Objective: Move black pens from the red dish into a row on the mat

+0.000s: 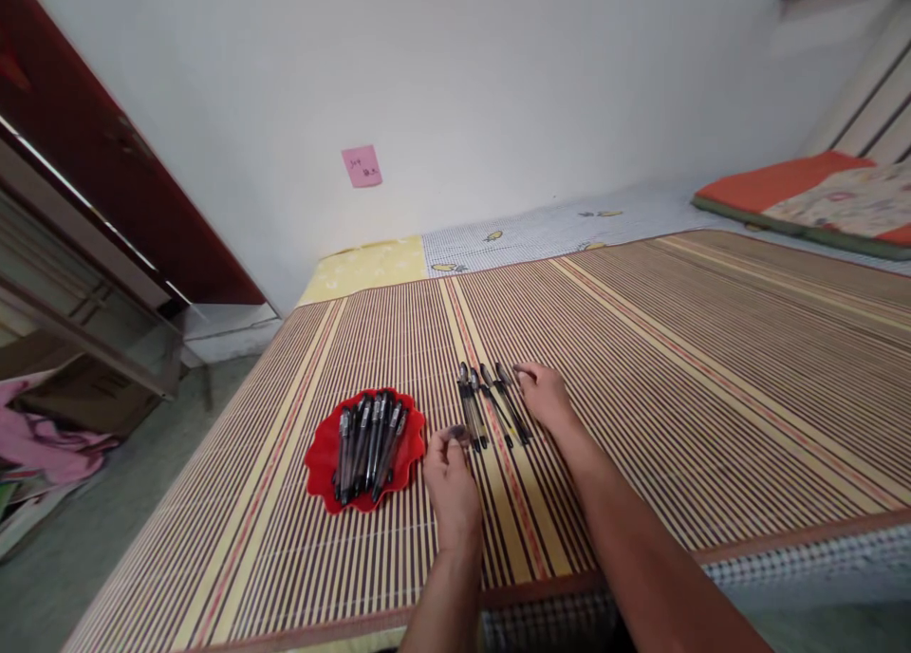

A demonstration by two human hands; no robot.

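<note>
My left hand is closed with its fingers curled, between a red scalloped dish and a row of loose pens. A small dark shape shows at its fingertips, too blurred to name. My right hand is closed just right of the row, with another dark bit at its fingertips that I cannot make out. Several clear-barrelled pens with black caps lie side by side on the striped mat, caps pointing away from me. More black-capped pens lie heaped in the red dish.
The striped bamboo mat covers a bed against a white wall. A folded orange and floral quilt lies at the far right. A pink note is on the wall. Left of the bed are a cardboard box and pink cloth.
</note>
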